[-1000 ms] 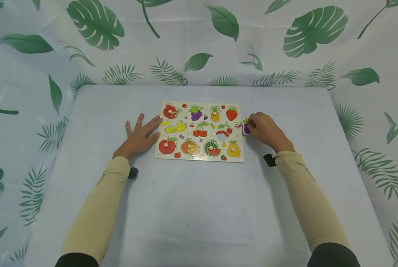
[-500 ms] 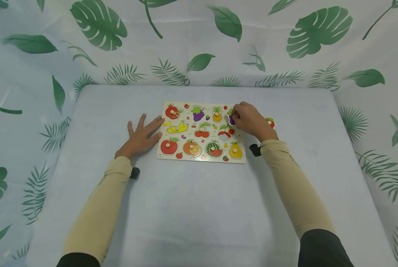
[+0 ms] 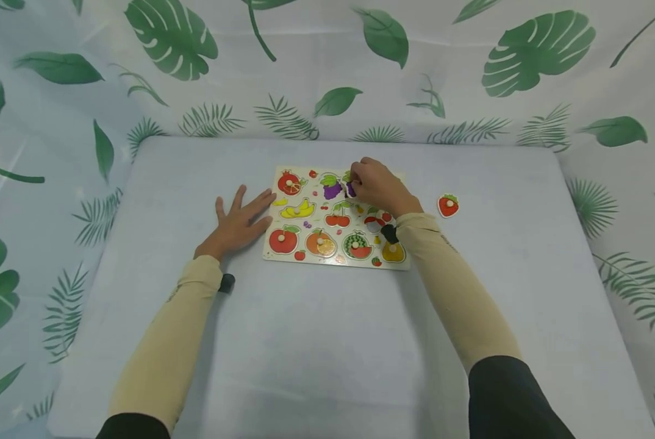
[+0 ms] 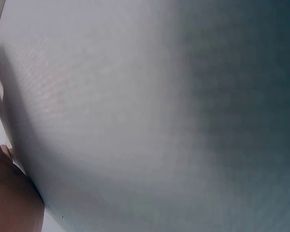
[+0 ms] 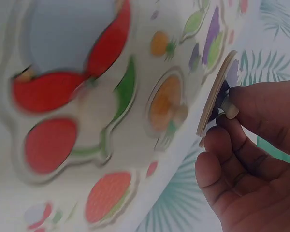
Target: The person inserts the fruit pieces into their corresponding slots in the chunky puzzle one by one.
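A wooden fruit puzzle board [image 3: 283, 258] lies on the white-covered table. At its left edge, my left hand [image 3: 234, 228] rests with spread fingers, the tips right at the rim. My right hand [image 3: 379, 186] is over the upper part of the board, pinching the grape puzzle piece [image 3: 350, 189] by its knob. In the right wrist view this grape piece [image 5: 216, 96] is tilted on edge, thumb and finger at its knob. Just left of it is the board's grape picture [image 3: 332, 188]. In the left wrist view, only part of my left hand [image 4: 12, 198] shows.
A strawberry puzzle piece [image 3: 448, 205] lies on the table right of the board. Knobbed pieces such as the watermelon [image 3: 357, 246] and orange [image 3: 321, 244] sit in the board. A leaf-patterned cloth [image 3: 335, 100] hangs behind the table.
My right hand has carried the grape piece leftward from beside the board to above its top row, uncovering the strawberry piece. The left hand has stayed at the board's edge.
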`<state>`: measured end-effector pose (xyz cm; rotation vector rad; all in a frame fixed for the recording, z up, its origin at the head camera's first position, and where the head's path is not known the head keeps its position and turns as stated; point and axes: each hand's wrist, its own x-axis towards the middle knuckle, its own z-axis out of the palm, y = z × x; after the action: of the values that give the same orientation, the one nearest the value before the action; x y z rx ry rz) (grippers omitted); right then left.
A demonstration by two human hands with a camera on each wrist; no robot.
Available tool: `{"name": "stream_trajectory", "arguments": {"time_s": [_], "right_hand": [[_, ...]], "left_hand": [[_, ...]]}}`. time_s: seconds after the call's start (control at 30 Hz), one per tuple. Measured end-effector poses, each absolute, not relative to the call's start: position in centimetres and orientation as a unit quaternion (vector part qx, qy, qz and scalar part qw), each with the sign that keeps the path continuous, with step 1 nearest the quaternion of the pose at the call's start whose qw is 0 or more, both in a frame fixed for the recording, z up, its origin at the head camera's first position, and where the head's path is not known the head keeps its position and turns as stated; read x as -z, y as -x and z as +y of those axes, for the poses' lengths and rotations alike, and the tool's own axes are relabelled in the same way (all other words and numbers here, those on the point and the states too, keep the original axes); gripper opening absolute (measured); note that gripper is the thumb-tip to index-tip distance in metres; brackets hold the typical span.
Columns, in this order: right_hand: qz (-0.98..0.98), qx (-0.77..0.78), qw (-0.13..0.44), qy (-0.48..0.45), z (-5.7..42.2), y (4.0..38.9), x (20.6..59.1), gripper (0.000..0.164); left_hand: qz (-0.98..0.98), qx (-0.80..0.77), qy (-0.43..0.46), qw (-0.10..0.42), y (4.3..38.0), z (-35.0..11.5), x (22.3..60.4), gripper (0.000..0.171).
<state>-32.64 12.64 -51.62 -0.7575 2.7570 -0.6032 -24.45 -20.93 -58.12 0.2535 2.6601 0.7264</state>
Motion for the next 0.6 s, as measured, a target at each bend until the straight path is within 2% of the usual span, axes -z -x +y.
{"name": "stream_trajectory", "arguments": {"time_s": [0.6], "right_hand": [[0.933, 0.166, 0.156, 0.279, 7.7, 34.4, 52.6, 0.013]], "left_hand": [[0.945, -0.26, -0.089, 0.179, 24.4, -20.9, 58.3, 0.067]]}}
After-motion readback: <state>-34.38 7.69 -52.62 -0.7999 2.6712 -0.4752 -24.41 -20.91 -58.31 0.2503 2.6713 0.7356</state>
